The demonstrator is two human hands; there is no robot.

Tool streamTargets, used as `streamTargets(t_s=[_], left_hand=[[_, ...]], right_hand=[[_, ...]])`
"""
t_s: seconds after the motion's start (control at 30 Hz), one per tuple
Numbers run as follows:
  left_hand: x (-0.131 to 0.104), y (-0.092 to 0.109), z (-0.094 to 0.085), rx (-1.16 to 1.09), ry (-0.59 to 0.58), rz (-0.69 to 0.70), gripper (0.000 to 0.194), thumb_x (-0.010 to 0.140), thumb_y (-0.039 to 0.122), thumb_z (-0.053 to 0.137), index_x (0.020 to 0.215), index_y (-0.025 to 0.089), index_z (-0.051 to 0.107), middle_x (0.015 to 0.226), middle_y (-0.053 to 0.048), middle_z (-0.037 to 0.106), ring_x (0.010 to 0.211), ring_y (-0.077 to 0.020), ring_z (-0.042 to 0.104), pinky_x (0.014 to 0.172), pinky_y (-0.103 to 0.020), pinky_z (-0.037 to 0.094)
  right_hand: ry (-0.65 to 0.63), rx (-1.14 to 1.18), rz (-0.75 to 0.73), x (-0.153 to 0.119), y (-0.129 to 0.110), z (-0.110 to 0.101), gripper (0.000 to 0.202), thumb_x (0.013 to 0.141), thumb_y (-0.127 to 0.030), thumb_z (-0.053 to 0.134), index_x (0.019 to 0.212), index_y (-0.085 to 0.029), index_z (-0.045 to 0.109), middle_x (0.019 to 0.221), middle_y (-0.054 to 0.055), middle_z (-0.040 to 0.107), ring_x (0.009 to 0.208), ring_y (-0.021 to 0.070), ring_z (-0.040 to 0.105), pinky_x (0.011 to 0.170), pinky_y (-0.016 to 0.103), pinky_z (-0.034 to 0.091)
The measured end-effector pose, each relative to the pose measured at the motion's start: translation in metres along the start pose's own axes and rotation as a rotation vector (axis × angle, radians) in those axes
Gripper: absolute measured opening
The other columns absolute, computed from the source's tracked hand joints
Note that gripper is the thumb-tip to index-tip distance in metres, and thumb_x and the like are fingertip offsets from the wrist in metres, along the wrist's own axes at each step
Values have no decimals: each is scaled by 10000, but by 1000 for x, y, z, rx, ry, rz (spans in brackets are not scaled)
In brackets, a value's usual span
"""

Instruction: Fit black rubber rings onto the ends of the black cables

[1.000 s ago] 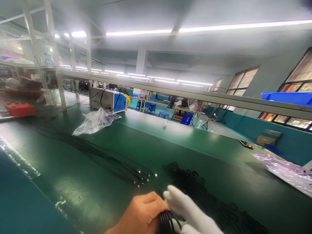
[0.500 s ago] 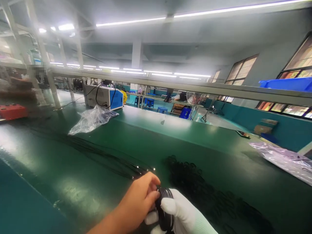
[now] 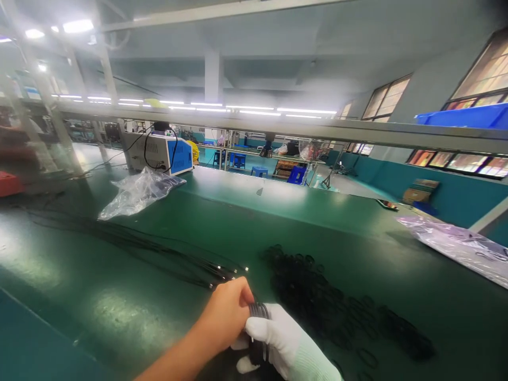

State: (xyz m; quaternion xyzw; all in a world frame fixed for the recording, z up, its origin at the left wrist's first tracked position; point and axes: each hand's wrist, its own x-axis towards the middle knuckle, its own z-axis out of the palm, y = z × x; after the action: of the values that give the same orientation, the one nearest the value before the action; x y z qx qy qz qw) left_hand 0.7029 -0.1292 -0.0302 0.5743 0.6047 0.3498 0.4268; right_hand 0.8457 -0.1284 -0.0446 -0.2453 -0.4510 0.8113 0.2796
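A coiled black cable (image 3: 260, 313) is gripped in my gloved right hand (image 3: 278, 336), the white thumb pressed over its loops. My bare left hand (image 3: 228, 307) is closed at the near side of the coil, fingertips against it and partly hidden behind it. Just beyond the left hand lie several straight black cables (image 3: 159, 248) with small shiny plug ends. To the right of my hands spreads a dark heap of small black rings (image 3: 313, 296) on the green table (image 3: 222, 222).
A crumpled clear plastic bag (image 3: 138, 193) lies before a grey and blue machine (image 3: 159, 151). At right are another plastic bag (image 3: 456, 246) and a phone-like object (image 3: 387, 205). A shelf rail (image 3: 278, 124) crosses above the table, carrying a blue bin (image 3: 464, 115). A red object (image 3: 10, 184) sits far left.
The view has shifted a little, so most things sit farther left and higher. Both hands stay together on the coil, and the left fingers have tucked in closer against it.
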Motion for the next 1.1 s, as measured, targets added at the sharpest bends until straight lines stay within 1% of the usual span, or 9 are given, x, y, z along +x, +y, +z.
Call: streamTargets(t_s=[0.13, 0.23, 0.33, 0.47, 0.63, 0.8, 0.9, 1.0, 1.1], left_hand=[[-2, 2, -1, -15, 0, -37, 135, 619, 78, 508, 692, 192, 509, 536, 62, 502, 462, -113, 477, 418, -201, 342], [-4, 0, 1, -29, 35, 64, 156, 623, 85, 524, 735, 173, 587, 672, 34, 542, 573, -107, 489, 494, -201, 353], [-4, -2, 5, -85, 62, 131, 87, 614, 110, 546, 659, 158, 602, 643, 28, 534, 597, -116, 487, 536, -216, 360], [-2, -1, 4, -91, 79, 116, 47, 622, 142, 572, 635, 163, 611, 636, 26, 542, 609, -131, 502, 549, -229, 371], [-17, -4, -3, 121, 58, 244, 236, 660, 125, 556, 867, 204, 636, 843, 5, 612, 769, -162, 537, 713, -268, 406], [-38, -15, -1, 405, -30, 358, 147, 597, 156, 693, 720, 195, 622, 925, -36, 634, 911, -242, 501, 805, -337, 368], [-38, -12, -10, 218, -59, 269, 121, 696, 169, 606, 811, 203, 626, 853, -15, 635, 842, -197, 544, 765, -295, 402], [-30, -5, -16, 134, 23, 188, 143, 765, 178, 517, 878, 207, 601, 816, 6, 629, 741, -156, 554, 692, -258, 418], [-22, -3, -9, 217, 69, 196, 169, 736, 134, 505, 853, 213, 597, 781, 19, 618, 691, -144, 541, 641, -248, 396]], right_hand=[[0, -11, 10, 1, 1, 1, 351, 706, -338, 731, 900, -59, 640, 833, 94, 579, 738, 163, 593, 596, 282, 534], [-28, -35, 3, 3, 4, 0, 394, 721, -375, 710, 925, -47, 633, 754, 117, 623, 635, 153, 616, 532, 251, 525], [-31, -65, 10, 3, 5, 0, 402, 702, -394, 705, 889, -46, 628, 623, 94, 619, 514, 126, 593, 447, 186, 474], [50, -101, 75, 0, 2, 0, 270, 653, -272, 702, 805, -62, 624, 663, 72, 603, 504, 110, 575, 411, 161, 432], [67, 209, 43, 2, 7, -4, 289, 726, -347, 700, 846, -108, 591, 722, 52, 588, 586, 146, 599, 509, 281, 510], [-12, 332, -101, 4, 18, -9, 252, 777, -285, 677, 855, -57, 606, 784, 86, 595, 710, 156, 620, 630, 259, 510], [-56, 323, -18, 1, 17, -12, 286, 785, -303, 665, 943, -76, 595, 806, 74, 582, 726, 169, 621, 593, 273, 537], [-81, 264, 48, -2, 14, -13, 345, 771, -315, 670, 1023, -99, 574, 836, 75, 578, 779, 202, 630, 610, 353, 575], [-97, 160, 76, -2, 13, -10, 335, 753, -294, 667, 1005, -88, 588, 829, 78, 576, 689, 152, 619, 522, 222, 522]])
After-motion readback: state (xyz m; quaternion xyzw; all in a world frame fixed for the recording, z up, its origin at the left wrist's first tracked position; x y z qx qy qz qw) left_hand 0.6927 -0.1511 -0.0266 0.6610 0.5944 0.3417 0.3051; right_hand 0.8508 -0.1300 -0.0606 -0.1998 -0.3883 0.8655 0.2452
